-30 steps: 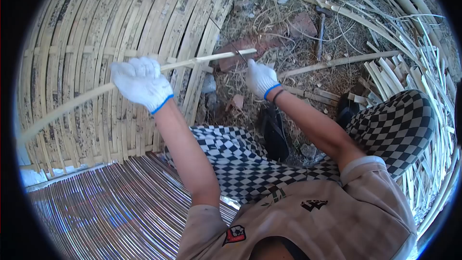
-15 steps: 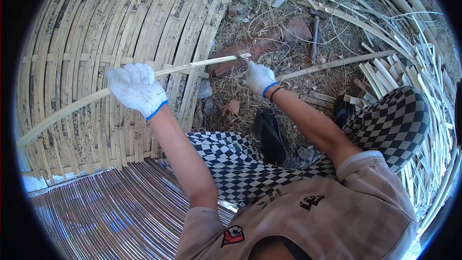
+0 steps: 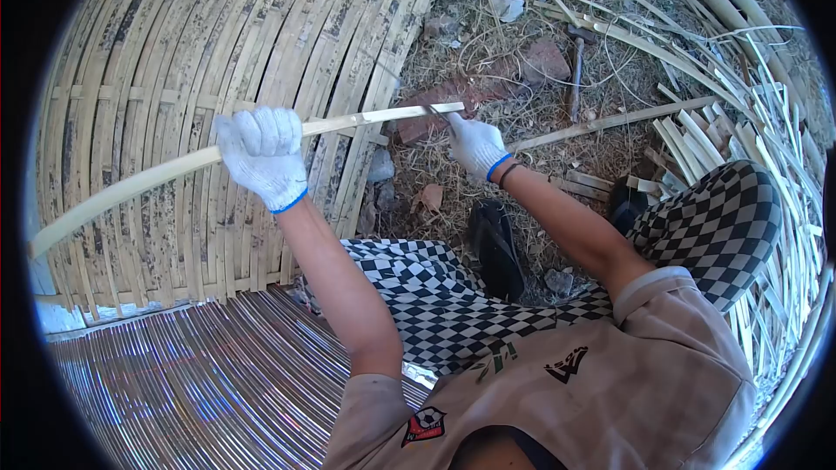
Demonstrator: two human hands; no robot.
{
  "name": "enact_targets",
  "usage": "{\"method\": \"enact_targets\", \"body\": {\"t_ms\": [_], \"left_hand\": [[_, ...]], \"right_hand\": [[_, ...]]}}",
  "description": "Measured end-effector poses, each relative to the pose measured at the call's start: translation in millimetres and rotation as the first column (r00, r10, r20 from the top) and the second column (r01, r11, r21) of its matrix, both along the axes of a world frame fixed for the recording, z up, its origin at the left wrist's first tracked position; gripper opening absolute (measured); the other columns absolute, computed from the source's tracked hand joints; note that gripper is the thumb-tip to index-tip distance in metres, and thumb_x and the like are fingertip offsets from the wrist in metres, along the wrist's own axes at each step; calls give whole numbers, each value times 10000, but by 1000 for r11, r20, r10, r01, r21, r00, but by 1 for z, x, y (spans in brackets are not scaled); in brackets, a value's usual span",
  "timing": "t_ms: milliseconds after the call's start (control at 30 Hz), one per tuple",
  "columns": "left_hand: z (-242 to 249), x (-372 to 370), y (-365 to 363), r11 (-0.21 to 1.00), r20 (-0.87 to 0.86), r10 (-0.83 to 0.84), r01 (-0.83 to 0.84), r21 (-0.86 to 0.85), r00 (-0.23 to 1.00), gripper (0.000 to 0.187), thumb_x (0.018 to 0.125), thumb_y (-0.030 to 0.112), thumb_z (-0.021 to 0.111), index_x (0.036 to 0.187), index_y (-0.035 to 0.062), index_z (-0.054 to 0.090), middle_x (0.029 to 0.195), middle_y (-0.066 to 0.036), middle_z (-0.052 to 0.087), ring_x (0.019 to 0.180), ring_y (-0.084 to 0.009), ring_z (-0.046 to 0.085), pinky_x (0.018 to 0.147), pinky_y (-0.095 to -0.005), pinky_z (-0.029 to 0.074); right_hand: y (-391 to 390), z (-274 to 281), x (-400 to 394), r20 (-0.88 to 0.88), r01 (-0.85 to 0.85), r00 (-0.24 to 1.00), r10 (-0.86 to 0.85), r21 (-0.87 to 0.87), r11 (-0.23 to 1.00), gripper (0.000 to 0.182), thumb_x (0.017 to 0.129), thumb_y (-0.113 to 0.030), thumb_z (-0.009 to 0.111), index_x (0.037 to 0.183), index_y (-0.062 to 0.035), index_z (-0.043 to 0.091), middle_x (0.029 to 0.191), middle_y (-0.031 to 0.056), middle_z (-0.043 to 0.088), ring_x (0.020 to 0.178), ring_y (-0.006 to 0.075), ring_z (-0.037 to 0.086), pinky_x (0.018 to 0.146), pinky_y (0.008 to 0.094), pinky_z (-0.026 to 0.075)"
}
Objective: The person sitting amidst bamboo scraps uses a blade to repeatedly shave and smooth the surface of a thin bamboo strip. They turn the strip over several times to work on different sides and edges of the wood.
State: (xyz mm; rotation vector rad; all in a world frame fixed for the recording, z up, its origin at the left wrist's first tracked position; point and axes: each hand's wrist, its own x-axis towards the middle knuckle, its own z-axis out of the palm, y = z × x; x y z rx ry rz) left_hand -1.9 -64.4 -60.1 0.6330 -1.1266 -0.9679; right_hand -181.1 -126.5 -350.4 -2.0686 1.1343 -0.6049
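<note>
My left hand (image 3: 261,157), in a white knit glove with a blue cuff, is wrapped round a long bamboo strip (image 3: 131,185). The strip slants from the far left, over a woven bamboo panel (image 3: 200,43), to a pale cut end on the right. My right hand (image 3: 477,146), gloved the same way, is closed just below that end. From its fingers a thin dark blade, apparently a knife (image 3: 440,117), reaches up to the strip. The knife's handle is hidden in the glove.
A hammer (image 3: 576,70) lies on straw-strewn ground beyond my right hand, near red bricks (image 3: 544,63). Split bamboo pieces (image 3: 697,144) pile up at the right. A ribbed slat mat (image 3: 200,383) lies at lower left. My checkered trouser legs (image 3: 427,296) are below.
My left hand has shifted slightly right along with the strip, whose cut end now sticks out past the blade. My right hand has moved a little right and down.
</note>
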Motion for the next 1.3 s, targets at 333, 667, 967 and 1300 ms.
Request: {"method": "enact_targets", "body": {"t_ms": [333, 667, 967, 1300], "left_hand": [[-2, 2, -7, 988, 28, -144, 145, -51, 989, 544, 1120, 363, 339, 619, 153, 345, 505, -5, 298, 443, -153, 227, 465, -336, 263], [-4, -2, -3, 1000, -50, -1, 1, 1, 999, 540, 1098, 362, 380, 598, 166, 323, 500, 10, 278, 446, -148, 192, 472, -325, 236], [-119, -20, -50, 699, 794, 435, -715, -1, 425, 236, 993, 283, 653, 996, 47, 649, 813, -116, 666, 769, -222, 641, 755, -398, 528], [-40, -39, -41, 773, 514, 513, -630, 72, 687, 351, 1050, 147, 568, 1354, -28, 577, 939, -136, 764, 886, -206, 749, 827, -347, 586]], "right_hand": [[-15, -68, -5, -137, 94, 988, -75, 135, 986, 230, 953, -213, 578, 1095, -35, 612, 877, 257, 730, 828, 456, 717, 732, 558, 566], [-14, -101, -32, -236, 93, 970, -52, 166, 982, 256, 950, -186, 547, 1145, -32, 605, 982, 265, 739, 958, 449, 721, 837, 542, 565], [1, -90, -32, -242, 84, 970, -16, 274, 958, 534, 950, -392, 594, 1301, 2, 509, 1089, 333, 700, 1070, 486, 674, 930, 561, 532], [1, 68, -37, -104, -135, 986, 129, -48, 990, 1180, 682, -353, 908, 1596, -89, 209, 1327, 346, 582, 1266, 504, 570, 1049, 509, 490]]}}
